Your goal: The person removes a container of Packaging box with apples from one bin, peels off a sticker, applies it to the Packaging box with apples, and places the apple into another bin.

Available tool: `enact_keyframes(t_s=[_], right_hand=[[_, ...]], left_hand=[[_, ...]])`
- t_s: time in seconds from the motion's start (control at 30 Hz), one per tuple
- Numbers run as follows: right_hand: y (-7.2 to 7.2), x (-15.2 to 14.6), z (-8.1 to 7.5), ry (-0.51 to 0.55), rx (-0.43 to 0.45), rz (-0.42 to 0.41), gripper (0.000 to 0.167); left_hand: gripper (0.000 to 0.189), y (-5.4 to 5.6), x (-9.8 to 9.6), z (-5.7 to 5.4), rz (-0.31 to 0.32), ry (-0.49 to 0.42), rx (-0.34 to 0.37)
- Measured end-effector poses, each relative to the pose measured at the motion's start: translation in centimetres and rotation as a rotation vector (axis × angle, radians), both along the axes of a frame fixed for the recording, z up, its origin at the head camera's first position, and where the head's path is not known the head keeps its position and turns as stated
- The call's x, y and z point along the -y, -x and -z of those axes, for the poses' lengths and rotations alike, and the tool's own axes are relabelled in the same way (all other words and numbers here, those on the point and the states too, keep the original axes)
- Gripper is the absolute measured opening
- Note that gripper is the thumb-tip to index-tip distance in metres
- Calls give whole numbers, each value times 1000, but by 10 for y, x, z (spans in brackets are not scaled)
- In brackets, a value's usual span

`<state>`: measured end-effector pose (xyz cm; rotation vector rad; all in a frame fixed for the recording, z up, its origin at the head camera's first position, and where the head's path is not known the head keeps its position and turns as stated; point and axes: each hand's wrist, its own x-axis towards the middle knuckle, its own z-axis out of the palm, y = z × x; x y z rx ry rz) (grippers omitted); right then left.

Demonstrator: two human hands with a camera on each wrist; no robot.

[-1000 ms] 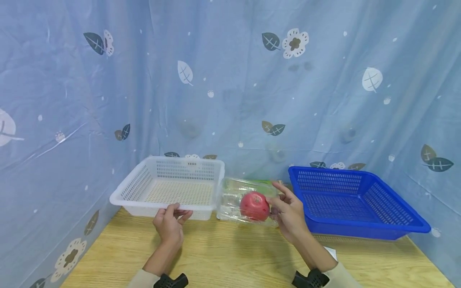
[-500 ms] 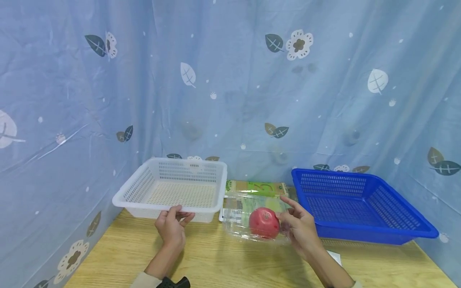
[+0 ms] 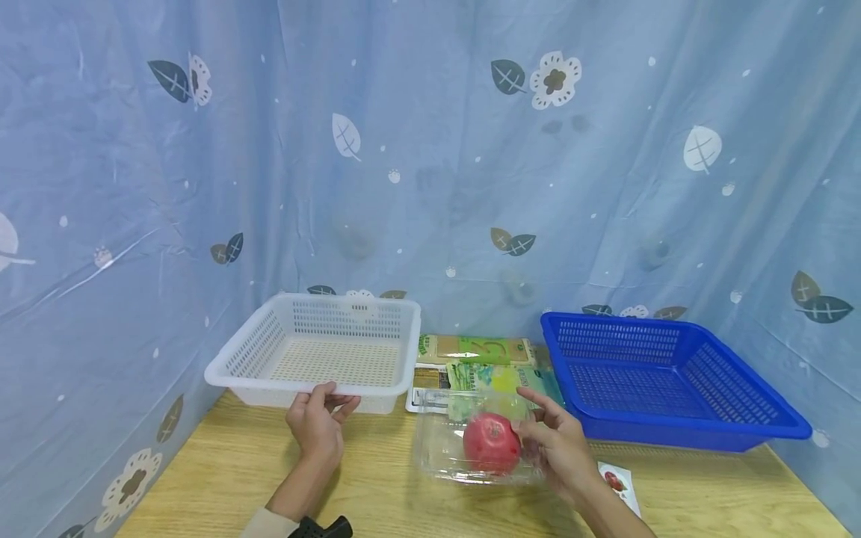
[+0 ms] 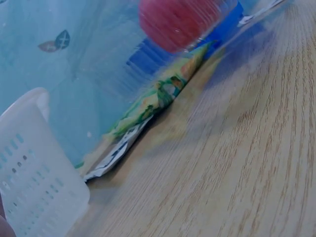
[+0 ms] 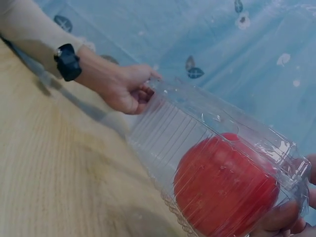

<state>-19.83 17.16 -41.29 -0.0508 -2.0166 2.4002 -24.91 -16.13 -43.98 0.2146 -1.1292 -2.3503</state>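
My right hand (image 3: 558,444) grips the right end of a clear plastic box (image 3: 439,441), thumb and fingers on its edge. Inside, toward that hand, lies a round red fruit (image 3: 492,443), seen through ribbed walls in the right wrist view. The box (image 4: 113,64) is held up off the table, with the fruit (image 4: 173,22) high in the left wrist view. On the left, my left hand (image 3: 316,422) pinches the front rim of a white slotted basket (image 3: 390,390). That basket's corner (image 4: 44,187) fills the lower left of the left wrist view.
A blue slotted basket (image 3: 686,427) stands at the right. Between the baskets lie a green and tan packet (image 3: 477,349), a flat pouch (image 3: 487,376) and a white-edged pack (image 3: 422,381). A white card with a red picture (image 3: 617,484) is beside my right forearm.
My right hand has brought the box with the fruit down and nearer, uncovering the packets behind and the card's picture. The left hand stays at the white basket's rim.
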Motion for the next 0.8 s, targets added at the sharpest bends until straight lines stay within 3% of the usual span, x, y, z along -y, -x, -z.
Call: enact_keyframes(t_s=[0.53, 0.63, 0.8], right_hand=[[-8, -4, 35, 4, 48, 53, 67], [-9, -5, 36, 20, 33, 46, 66], [-11, -7, 38, 61, 21, 24, 71]], left_hand=[[16, -2, 2, 1, 88, -75, 35], [20, -4, 2, 3, 146, -71, 36], [25, -11, 2, 14, 326, -39, 67]])
